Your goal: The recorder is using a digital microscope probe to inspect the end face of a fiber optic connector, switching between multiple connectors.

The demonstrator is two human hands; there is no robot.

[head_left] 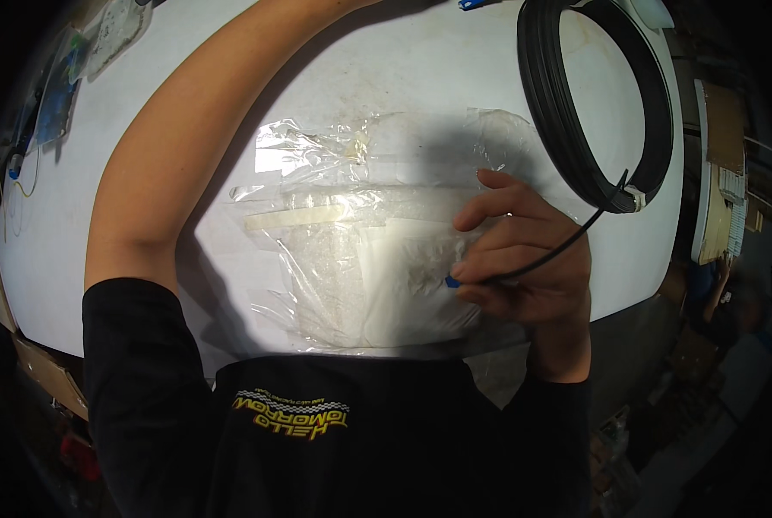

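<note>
My right hand (524, 250) is closed in a pinch on the end of a black cable (591, 223), with a small blue tip (452, 281) showing at the fingertips. From there the cable curves up to a large coil of black cable (541, 95) lying on the right of the table, tied with a pale band (635, 198). Under the hand, clear plastic film and tape (317, 233) cover part of the white tabletop. My left forearm (174, 147) reaches across to the far edge of the picture, and its hand is outside the view.
The white table (386, 78) has a rounded rim. A small blue piece (475, 4) lies at the far edge, left of the coil. Clear plastic bags (114, 34) and blue parts (55, 112) are at the far left. Cardboard (724, 129) stands beyond the right side.
</note>
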